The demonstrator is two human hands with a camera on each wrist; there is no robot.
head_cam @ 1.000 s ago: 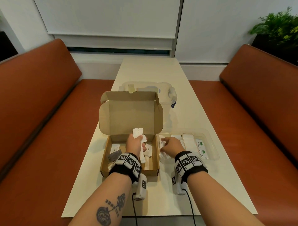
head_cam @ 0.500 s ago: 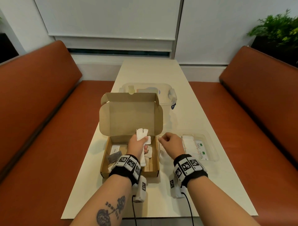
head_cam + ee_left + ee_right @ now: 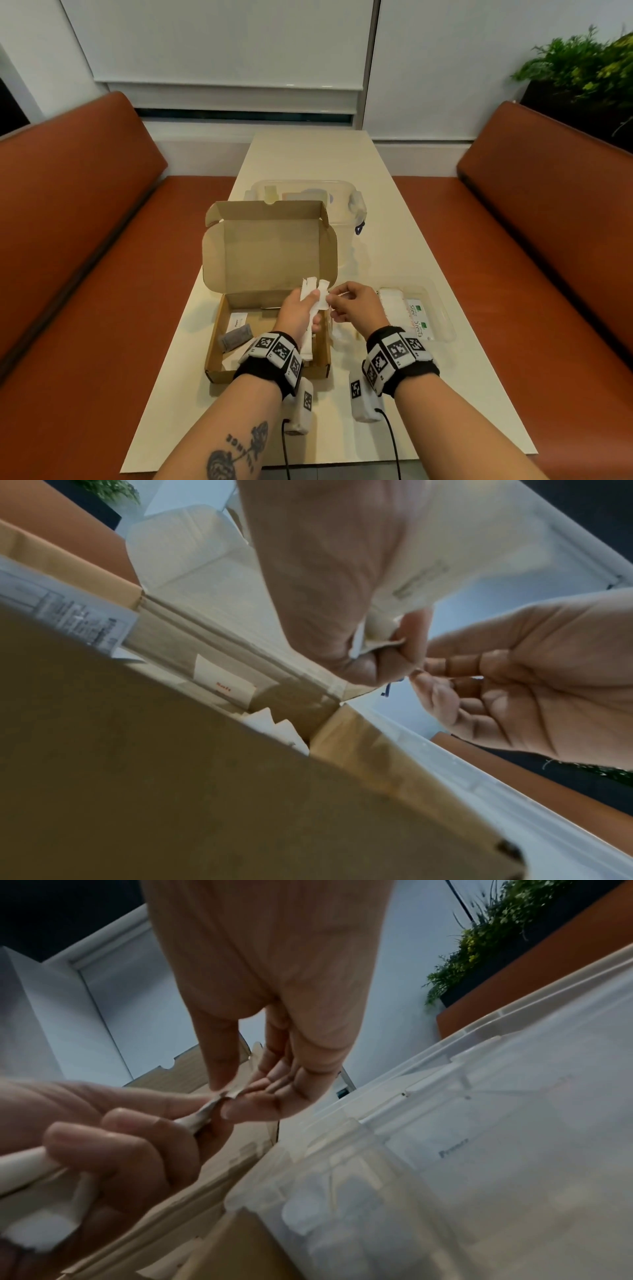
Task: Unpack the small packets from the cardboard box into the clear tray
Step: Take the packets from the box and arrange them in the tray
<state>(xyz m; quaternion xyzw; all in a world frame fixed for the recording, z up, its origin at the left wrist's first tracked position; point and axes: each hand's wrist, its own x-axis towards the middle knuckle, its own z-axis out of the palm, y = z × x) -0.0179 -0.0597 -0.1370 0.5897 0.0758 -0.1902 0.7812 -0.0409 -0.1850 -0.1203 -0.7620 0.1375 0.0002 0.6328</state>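
The open cardboard box (image 3: 219,346) sits at the table's near left, its lid (image 3: 270,250) standing upright. My left hand (image 3: 313,305) grips a bunch of white packets (image 3: 313,291) above the box's right side. My right hand (image 3: 330,301) pinches the edge of one packet in that bunch; the right wrist view shows this pinch on the packet edge (image 3: 229,1093). Right of the box lies the clear tray (image 3: 442,318), holding white packets, some with green labels (image 3: 419,320). A grey packet (image 3: 236,337) and a white one (image 3: 238,320) lie in the box.
A clear lidded container (image 3: 342,205) stands just behind the box lid. Orange benches (image 3: 85,274) flank the narrow table on both sides. A green plant (image 3: 582,68) stands at the far right. Cables trail from both wrist units toward the near table edge.
My right hand left the clear tray and moved left to meet the bunch. My left hand raised the packets slightly and shifted them right.
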